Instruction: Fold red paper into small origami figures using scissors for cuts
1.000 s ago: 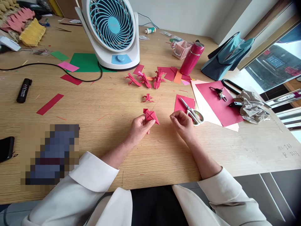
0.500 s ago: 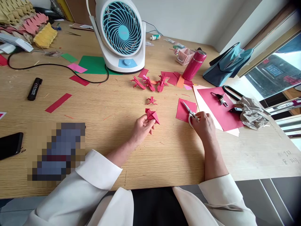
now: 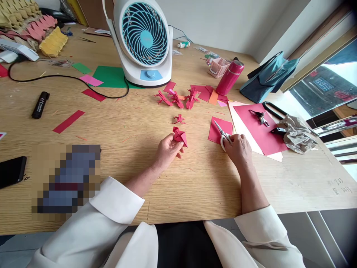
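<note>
Between the thumb and fingers of my left hand [image 3: 169,150] is a small folded piece of red paper [image 3: 180,137], with a pointed corner toward the right. My right hand [image 3: 239,150] grips a pair of scissors [image 3: 222,132] by its white handles, blades pointing up and left over a stack of red paper squares [image 3: 214,125]. Just beyond my left hand lies a small red origami figure [image 3: 179,119]. Farther back sit more red origami figures, a left one [image 3: 163,98], a middle one [image 3: 176,98] and a right one [image 3: 192,98].
A white fan [image 3: 145,41] stands at the back. Right of it are a pink bottle [image 3: 230,78], a pink basket [image 3: 219,67] and a teal bag [image 3: 267,80]. Keys [image 3: 260,117] lie on a large red sheet [image 3: 251,130]. A black marker [image 3: 40,105] and phone [image 3: 12,171] are at left.
My right hand has shifted slightly left with the scissors. The folded paper in my left hand has turned a little; that hand stays nearly in place.
</note>
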Motion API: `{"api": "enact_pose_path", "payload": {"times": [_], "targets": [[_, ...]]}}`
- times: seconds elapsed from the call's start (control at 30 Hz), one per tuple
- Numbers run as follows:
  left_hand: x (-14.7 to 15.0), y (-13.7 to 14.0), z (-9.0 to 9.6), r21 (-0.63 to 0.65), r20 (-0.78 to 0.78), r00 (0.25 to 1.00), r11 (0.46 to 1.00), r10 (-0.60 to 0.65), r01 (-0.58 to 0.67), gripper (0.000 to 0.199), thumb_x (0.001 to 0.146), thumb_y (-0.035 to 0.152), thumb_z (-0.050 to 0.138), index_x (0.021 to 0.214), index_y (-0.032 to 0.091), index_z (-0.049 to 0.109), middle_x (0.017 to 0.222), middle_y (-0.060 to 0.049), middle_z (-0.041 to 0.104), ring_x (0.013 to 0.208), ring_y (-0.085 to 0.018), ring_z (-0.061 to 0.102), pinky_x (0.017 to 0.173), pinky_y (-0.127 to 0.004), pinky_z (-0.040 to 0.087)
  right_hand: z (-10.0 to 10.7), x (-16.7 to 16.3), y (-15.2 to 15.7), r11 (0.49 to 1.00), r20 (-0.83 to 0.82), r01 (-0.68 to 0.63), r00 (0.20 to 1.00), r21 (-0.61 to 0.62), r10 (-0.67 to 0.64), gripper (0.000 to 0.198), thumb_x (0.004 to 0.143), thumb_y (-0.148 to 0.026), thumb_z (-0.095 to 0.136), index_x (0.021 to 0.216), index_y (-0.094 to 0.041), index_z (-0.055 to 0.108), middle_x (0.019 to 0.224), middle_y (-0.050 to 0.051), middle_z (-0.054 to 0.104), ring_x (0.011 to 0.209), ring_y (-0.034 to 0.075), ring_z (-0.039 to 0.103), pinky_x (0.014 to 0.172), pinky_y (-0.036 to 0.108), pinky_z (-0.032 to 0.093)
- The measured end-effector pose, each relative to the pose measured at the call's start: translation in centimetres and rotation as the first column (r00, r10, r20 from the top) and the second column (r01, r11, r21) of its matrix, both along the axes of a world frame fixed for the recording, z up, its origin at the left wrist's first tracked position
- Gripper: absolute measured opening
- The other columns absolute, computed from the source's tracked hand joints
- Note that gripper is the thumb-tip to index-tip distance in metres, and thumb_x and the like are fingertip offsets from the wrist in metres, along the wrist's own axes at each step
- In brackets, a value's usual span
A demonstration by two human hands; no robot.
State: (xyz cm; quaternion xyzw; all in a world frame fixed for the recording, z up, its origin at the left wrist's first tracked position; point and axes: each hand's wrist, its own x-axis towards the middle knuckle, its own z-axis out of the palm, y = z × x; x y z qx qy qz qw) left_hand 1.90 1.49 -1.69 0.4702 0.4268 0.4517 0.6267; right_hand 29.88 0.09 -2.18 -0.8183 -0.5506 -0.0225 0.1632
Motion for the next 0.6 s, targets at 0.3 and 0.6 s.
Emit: {"api": "enact_pose_path", "payload": {"times": [0.3, 0.6], "targets": [[-0.3, 0.1, -0.4, 0.003, 0.036, 0.999, 1.000, -0.014, 0.014, 0.023, 0.076, 0.034, 0.068, 0.085, 0.015, 0.058, 0.078, -0.002, 0.063, 0.060, -0.009, 0.058, 0.044, -0.018, 0.052, 1.1, -4.6, -0.7, 0.930, -0.640, -0.262, 0.675, 0.257, 0.366, 0.032, 0.086, -0.048, 0.061, 0.097, -0.018, 0.060, 0.085, 0.007, 0.068, 0.071, 0.018, 0.059, 0.063, 0.030, 0.046], [-0.5, 0.5, -0.5, -0.030, 0.064, 0.997, 0.999, 0.034, -0.032, 0.028, 0.074, 0.037, 0.071, 0.086, 0.014, 0.061, 0.076, -0.003, 0.069, 0.059, -0.010, 0.063, 0.044, -0.018, 0.052, 2.2, -6.1, -1.8, 0.883, -0.858, -0.443, 0.380, 0.158, 0.344, 0.046, 0.079, -0.061, 0.070, 0.093, -0.017, 0.064, 0.075, 0.002, 0.062, 0.062, 0.013, 0.052, 0.052, 0.026, 0.038]]}}
